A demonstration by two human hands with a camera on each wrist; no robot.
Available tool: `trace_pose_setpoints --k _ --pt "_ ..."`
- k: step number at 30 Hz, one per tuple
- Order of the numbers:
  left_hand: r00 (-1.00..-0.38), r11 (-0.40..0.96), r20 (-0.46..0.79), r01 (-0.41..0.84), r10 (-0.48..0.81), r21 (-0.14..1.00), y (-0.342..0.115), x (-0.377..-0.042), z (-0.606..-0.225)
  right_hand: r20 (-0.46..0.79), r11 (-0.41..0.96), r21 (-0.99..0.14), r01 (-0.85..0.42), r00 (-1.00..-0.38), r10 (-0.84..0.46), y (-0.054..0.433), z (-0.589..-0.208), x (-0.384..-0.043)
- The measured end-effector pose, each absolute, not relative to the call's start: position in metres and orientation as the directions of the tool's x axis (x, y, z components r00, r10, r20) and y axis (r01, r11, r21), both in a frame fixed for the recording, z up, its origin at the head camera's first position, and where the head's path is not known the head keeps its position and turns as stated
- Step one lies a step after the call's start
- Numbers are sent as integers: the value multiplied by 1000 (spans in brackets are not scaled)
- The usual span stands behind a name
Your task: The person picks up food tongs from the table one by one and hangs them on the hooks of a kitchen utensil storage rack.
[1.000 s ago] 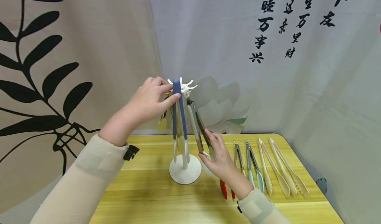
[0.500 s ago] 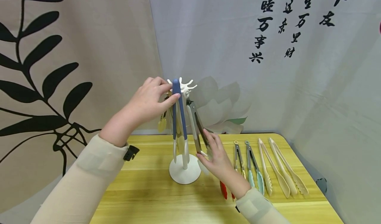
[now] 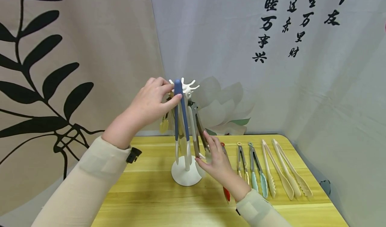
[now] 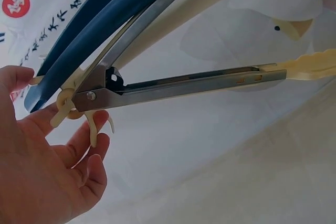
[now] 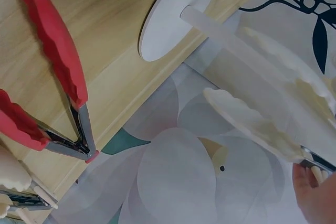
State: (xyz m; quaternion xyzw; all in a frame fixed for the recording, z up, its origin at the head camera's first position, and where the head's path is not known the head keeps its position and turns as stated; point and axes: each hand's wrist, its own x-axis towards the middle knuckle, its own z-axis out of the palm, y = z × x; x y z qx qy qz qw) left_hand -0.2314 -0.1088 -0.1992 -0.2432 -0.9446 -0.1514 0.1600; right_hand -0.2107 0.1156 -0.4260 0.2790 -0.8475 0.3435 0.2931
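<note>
A white rack (image 3: 181, 178) with a round base and a crown of hooks stands on the table, several tongs hanging from it. My left hand (image 3: 153, 99) is at the crown, thumb and index finger pinching the top of the blue-handled tongs (image 3: 178, 88) beside a hook. Lower on the right, my right hand (image 3: 220, 163) holds steel tongs (image 3: 198, 128) between thumb and fingers. These tongs slant down from the rack, and their pale scalloped tips (image 5: 252, 124) show in the right wrist view. Yellow-tipped tongs (image 4: 194, 85) hang beside the left hand.
Red-tipped tongs (image 5: 63, 51) lie on the table, partly behind the right arm. Farther right are cream-tipped tongs (image 3: 239, 156), teal-tipped tongs (image 3: 253, 163) and two beige tongs (image 3: 271, 173) (image 3: 291, 170). A printed curtain (image 3: 211, 52) hangs behind the table.
My right hand has shifted left towards the rack's post, bringing the steel tongs closer to upright. More of the red-tipped tongs' hinge end shows now. The left hand keeps its place.
</note>
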Motion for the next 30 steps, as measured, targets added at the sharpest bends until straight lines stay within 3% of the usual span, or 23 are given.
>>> trace_pose_setpoints --k 11,17,23,27,30 --pt "-824 831 393 514 408 214 -108 -233 -201 688 541 -459 -705 -667 -285 112 -431 -211" --pt "-821 827 406 515 401 224 -108 -231 -202 633 532 -498 -685 -706 -317 117 -432 -207" --pt "-817 828 421 514 393 224 -107 -231 -203 652 523 -488 -699 -690 -313 126 -438 -209" --pt "-821 838 426 500 380 216 -106 -230 -203 622 569 -508 -647 -732 -277 133 -444 -209" --pt "-828 859 433 473 357 196 -104 -230 -204 543 635 -550 -543 -810 -223 139 -449 -210"
